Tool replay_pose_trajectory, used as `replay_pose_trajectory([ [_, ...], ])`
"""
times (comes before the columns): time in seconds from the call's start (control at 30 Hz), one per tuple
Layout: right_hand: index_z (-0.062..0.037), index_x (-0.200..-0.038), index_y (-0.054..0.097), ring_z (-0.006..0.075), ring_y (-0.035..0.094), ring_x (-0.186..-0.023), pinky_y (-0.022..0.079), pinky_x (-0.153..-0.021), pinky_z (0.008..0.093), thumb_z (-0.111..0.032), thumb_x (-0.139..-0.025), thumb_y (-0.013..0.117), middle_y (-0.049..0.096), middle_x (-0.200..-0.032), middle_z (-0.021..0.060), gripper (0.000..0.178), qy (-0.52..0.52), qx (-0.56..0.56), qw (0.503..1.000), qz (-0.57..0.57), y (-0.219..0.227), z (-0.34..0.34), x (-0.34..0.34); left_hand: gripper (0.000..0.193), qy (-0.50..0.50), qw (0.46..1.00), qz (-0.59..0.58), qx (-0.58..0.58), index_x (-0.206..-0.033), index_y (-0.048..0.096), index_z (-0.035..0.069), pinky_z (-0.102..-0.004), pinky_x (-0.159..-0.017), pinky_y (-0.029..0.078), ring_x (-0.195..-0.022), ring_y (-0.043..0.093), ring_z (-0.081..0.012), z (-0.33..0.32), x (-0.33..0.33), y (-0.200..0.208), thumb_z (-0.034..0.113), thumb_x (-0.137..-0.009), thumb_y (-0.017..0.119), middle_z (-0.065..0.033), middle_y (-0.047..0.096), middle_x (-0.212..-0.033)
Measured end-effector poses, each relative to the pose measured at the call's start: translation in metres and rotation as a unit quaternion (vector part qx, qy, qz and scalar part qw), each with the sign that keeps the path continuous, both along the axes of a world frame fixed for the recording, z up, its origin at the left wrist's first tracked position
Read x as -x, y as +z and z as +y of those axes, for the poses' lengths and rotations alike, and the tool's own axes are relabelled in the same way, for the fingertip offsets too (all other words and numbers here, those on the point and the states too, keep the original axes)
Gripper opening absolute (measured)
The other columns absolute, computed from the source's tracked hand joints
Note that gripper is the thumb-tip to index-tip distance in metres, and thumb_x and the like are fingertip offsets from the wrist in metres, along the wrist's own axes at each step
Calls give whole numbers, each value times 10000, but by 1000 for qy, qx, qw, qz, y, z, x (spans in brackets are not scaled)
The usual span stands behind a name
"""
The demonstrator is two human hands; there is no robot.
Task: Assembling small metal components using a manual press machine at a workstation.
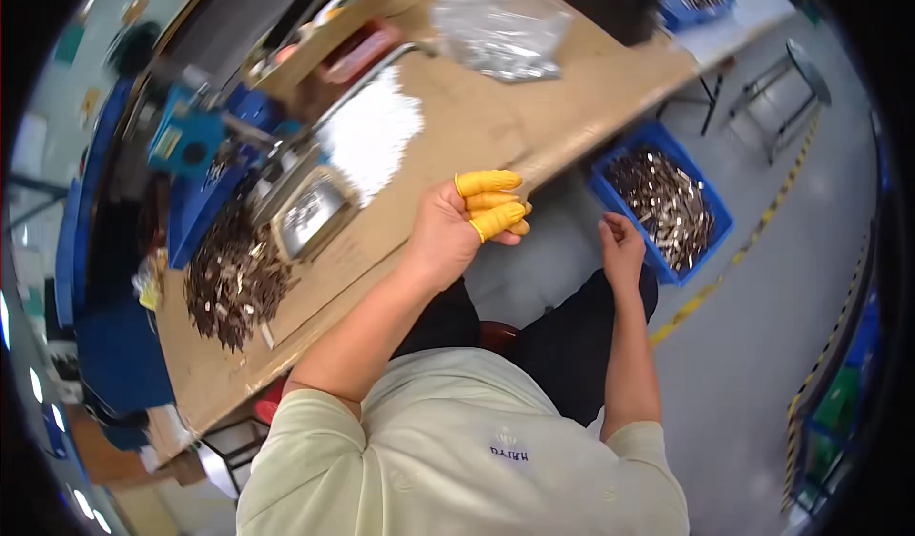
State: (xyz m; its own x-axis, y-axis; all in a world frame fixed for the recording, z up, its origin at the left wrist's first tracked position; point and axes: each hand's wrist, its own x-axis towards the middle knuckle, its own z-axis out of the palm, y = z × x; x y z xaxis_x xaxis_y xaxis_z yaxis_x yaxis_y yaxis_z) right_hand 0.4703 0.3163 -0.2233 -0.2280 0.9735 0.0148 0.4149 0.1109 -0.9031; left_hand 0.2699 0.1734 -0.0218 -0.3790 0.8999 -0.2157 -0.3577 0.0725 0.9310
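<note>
Yellow finger cots point(493, 184) cover several fingers of my left hand point(448, 226). It is held over the front edge of the table with its fingers curled together; whatever is between them, if anything, is hidden. Lower right, my right hand point(623, 255) is bare and sits by the near left rim of a blue bin point(710, 262). Its thumb and fingers are drawn together, and I cannot make out anything in them. Many small, shiny, flat metal pieces point(662, 202) fill the bin.
On the tan table point(496, 121) lie a heap of dark metal pieces point(233, 283), a metal tray point(315, 210), a patch of white pieces point(372, 131) and clear plastic bags point(500, 31). A blue machine point(186, 136) stands left. A stool point(805, 71) is far right.
</note>
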Motion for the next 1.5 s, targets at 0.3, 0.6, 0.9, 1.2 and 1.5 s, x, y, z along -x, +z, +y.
replay_pose_trajectory([
  [0.3, 10, -917, 664, 109, 524, -638, 434, -603, 213, -84, -841, 643, 630, -732, 39, 123, 166, -195, 955, 152, 199, -82, 196, 139, 216, 959, 141, -120, -938, 649, 7, -240, -635, 531, -724, 629, -150, -123, 161, 15, -36, -806, 651, -118, 668, -858],
  [0.6, 9, -832, 651, 57, 412, -504, 335, -487, 179, -171, -866, 628, 532, -590, -26, 185, 146, -95, 979, 107, 161, -52, 229, 152, 316, 902, -22, -295, -965, 622, -8, -238, -615, 544, -730, 658, -185, -145, 204, 29, -37, -817, 641, -115, 667, -867],
  [0.9, -8, -822, 649, 49, 402, -493, 329, -476, 174, -166, -870, 629, 515, -579, -35, 167, 145, -95, 978, 115, 164, -58, 229, 162, 296, 934, -9, -200, -998, 611, -26, -230, -611, 547, -741, 663, -200, -152, 210, 21, -9, -838, 632, -135, 663, -890],
  [1.2, -10, -855, 655, 46, 433, -543, 349, -513, 169, -151, -875, 630, 553, -636, -19, 144, 170, -66, 978, 103, 164, -54, 235, 150, 332, 929, -9, -164, -968, 621, -29, -201, -583, 539, -707, 656, -172, -158, 219, 24, -25, -821, 648, -129, 657, -832],
  [1.5, -2, -885, 666, 48, 449, -579, 370, -545, 161, -118, -866, 639, 582, -686, 4, 121, 155, -33, 976, 149, 171, -60, 234, 165, 335, 934, 46, -114, -1004, 614, -21, -230, -600, 539, -738, 662, -200, -161, 225, 9, 0, -841, 634, -130, 663, -883],
])
